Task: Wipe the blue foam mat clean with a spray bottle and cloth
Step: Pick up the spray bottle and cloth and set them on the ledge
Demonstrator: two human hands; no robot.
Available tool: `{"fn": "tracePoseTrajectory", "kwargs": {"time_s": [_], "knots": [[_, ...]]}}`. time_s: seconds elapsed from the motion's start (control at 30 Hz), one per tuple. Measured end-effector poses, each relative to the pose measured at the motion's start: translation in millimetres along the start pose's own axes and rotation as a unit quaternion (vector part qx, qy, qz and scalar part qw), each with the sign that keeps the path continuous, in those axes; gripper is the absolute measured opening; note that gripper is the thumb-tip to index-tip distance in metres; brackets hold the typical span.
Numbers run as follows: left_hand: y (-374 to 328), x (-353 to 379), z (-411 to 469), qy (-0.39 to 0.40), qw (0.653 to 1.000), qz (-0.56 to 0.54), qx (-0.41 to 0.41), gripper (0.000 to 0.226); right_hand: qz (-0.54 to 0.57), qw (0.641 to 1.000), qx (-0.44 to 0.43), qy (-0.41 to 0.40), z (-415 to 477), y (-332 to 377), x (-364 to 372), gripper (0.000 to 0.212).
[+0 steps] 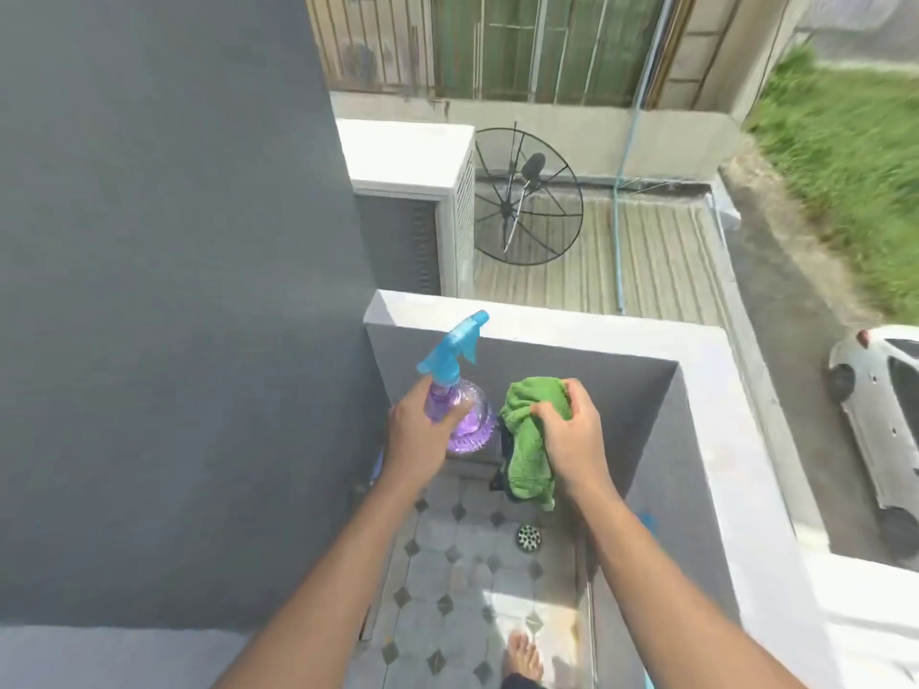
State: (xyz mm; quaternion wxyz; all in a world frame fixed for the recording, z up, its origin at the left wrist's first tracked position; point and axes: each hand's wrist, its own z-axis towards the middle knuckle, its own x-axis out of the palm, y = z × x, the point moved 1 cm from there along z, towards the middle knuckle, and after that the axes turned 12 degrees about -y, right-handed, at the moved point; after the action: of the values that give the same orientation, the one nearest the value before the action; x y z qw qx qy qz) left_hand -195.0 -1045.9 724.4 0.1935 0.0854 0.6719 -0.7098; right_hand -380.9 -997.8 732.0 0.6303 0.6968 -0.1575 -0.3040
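My left hand [420,430] grips the neck of a clear purple spray bottle [470,420] with a light blue trigger head [455,348], held upright at chest height. Beside it, my right hand [567,430] clutches a bunched green cloth [527,440] that hangs down below the fist, with something dark behind it. Both hands are over a narrow tiled balcony floor [462,564]. Only small blue slivers show at the balcony's left edge [376,464] and right edge [646,522]; I cannot tell whether they belong to the blue foam mat.
A grey wall [174,290] rises close on the left. A low white-topped parapet [721,440] bounds the balcony ahead and right. A round floor drain [528,537] and a bare foot [522,658] are below. Beyond are an air-conditioner unit [422,191], a satellite dish [527,201] and a car [885,415].
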Motion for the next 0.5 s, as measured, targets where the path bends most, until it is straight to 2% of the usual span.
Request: {"fn": "tracePoseTrajectory", "kwargs": {"time_s": [0.13, 0.3, 0.37, 0.5], "knots": [[-51, 41, 54, -0.018, 0.999, -0.009, 0.027, 0.04, 0.017, 0.999, -0.032, -0.008, 80, 43, -16, 0.009], [-85, 81, 109, -0.026, 0.999, -0.002, 0.039, 0.023, 0.065, 0.997, -0.034, -0.005, 158, 83, -14, 0.004], [-87, 96, 132, -0.03, 0.999, 0.004, 0.037, 0.024, 0.075, 0.997, -0.02, -0.001, 186, 89, -7, 0.012], [-81, 118, 166, -0.038, 0.999, 0.016, 0.027, 0.024, 0.05, 0.999, -0.007, -0.006, 230, 65, 11, 0.004]]}}
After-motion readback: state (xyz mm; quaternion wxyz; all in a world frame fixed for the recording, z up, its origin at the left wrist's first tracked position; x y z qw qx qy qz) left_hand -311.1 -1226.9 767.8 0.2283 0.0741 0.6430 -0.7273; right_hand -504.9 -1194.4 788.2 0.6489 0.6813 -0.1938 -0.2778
